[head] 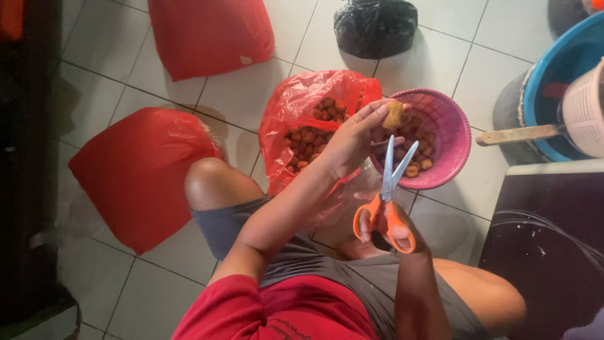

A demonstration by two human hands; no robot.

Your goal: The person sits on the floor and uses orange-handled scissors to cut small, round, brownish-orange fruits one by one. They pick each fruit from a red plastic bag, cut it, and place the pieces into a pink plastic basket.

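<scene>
Sitting low on the tiled floor (434,38), the person wore a red shirt (270,311) and grey shorts (371,283), knees bare and spread.

Right hand (393,230): fingers curled through the orange handles of a pair of scissors (389,189), gripping them; blades pointed up and away, parted in a narrow V.

Left hand (352,141): reached across above the scissors, thumb and fingertips pinching a small brown fried piece (394,114). Piece sat just above the open blade tips, over the near rim of the pink basket (456,135).

Pink basket: round, perforated plastic, on the floor just beyond the hands; held a layer of the same brown pieces.

Open red plastic bag (292,104): touching the basket on its left, mouth up, filled with more brown pieces.

Left of the bag, near the left knee: a closed, full red bag (135,173) lying on the tiles. A second full red bag (211,34) farther off, at the top edge.

Right side: dark flat surface (547,245) beside the right knee. Beyond it a blue tub (550,75) with a white perforated basket (585,110) in it and a wooden handle (516,134) sticking out toward the pink basket.

Farthest: a knotted black plastic bag (374,25) on the tiles behind the pink basket.
</scene>
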